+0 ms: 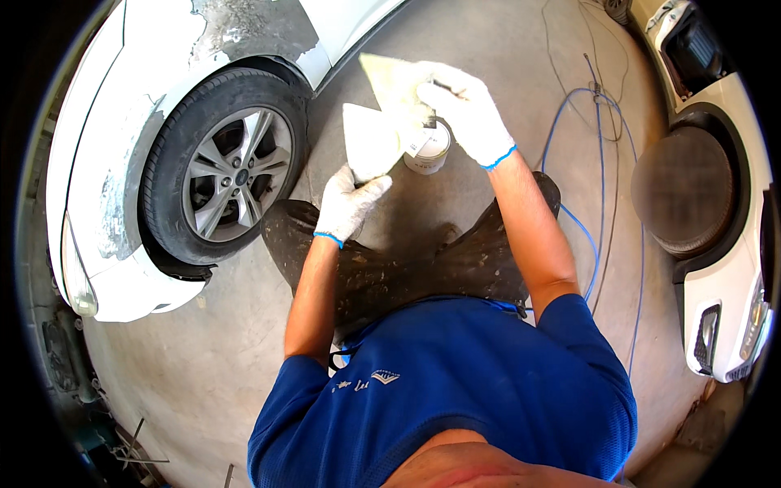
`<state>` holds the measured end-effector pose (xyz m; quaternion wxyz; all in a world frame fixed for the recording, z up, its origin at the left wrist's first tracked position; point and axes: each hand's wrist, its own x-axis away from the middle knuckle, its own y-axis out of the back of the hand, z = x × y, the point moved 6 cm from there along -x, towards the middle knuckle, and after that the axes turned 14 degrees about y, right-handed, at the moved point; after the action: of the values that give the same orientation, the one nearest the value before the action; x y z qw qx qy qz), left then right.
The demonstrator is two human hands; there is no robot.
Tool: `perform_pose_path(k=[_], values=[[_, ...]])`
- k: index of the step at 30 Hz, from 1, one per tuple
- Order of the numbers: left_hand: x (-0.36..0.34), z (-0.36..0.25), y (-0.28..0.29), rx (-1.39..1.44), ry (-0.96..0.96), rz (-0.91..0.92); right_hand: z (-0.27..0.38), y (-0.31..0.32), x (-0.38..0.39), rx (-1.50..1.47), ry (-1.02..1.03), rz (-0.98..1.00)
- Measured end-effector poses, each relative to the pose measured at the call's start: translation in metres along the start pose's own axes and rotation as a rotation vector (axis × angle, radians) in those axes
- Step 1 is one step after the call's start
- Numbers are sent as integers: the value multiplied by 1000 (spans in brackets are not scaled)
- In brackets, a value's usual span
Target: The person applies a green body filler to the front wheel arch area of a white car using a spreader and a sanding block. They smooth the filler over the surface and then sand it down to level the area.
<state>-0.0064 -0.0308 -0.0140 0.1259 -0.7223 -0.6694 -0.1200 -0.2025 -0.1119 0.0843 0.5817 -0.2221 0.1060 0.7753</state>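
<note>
My left hand [345, 205], in a white glove with a blue cuff, is closed on the lower edge of a pale, wedge-shaped putty spreader [368, 142]. A second pale putty spreader [389, 79] is gripped by my gloved right hand [470, 112], a little higher and to the right. The two spreaders overlap in the picture; whether they touch I cannot tell. Below my right hand, a white round can [428, 156] stands on the floor between my knees. Part of its top is hidden by the spreaders.
To the left stands a white car [81, 154] with a sanded, patchy fender [122, 191] and a silver-spoked wheel [237, 177]. A blue hose [600, 154] and thin cables trail over the concrete floor [236, 358] at right. Another white vehicle [708, 289] is at the right edge.
</note>
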Motion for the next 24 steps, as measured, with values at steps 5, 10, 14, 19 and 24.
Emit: perform_pose_path(k=[5, 10, 14, 19, 24], values=[[12, -17, 13, 142, 1, -54, -1, 5, 5, 430, 35, 280], [6, 6, 13, 173, 84, -27, -4, 20, -5, 23, -91, -35], [12, 18, -5, -3, 160, 164, -21, 24, -5, -166, -18, -158], [12, 15, 9, 310, 156, 167, -46, 8, 15, -45, -260, 161], [12, 24, -3, 68, 273, 255, -58, 6, 5, -352, -204, -64]])
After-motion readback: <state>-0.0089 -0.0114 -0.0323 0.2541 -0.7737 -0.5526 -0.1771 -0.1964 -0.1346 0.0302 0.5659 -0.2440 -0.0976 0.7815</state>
